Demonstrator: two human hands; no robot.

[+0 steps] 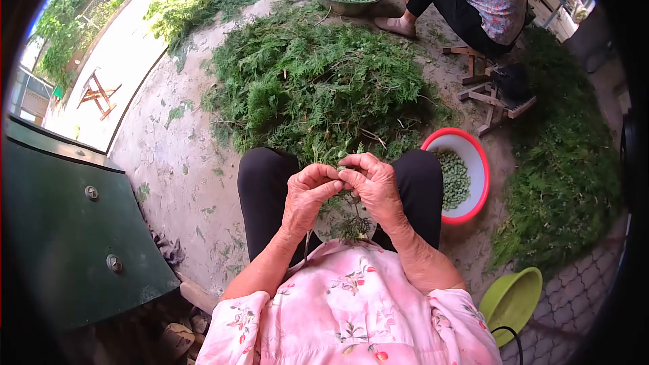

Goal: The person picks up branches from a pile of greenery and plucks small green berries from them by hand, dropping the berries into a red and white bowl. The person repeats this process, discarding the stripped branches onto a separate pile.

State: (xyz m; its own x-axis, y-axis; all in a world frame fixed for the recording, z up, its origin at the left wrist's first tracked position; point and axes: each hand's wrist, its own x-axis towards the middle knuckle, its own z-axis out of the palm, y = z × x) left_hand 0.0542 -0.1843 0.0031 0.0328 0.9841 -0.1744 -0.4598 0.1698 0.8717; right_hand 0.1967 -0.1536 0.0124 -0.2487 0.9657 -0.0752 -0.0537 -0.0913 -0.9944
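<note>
Both my hands meet above my lap, between my knees. My left hand (312,190) has its fingers closed around a green sprig (355,222) that hangs down below the hands. My right hand (370,181) pinches at the top of the same sprig, where small green bits show between the fingertips. Just beyond my knees lies a big heap of green branches (324,81). Beside my right knee stands a white basin with a red rim (485,174), holding many small green cones (454,179).
A metal bowl (348,8) of green cones stands beyond the heap, near a seated person (466,0). Wooden stools (497,105) and more branches (561,189) are on the right. A green basin (512,304) leans at lower right, a dark green panel (74,230) at left.
</note>
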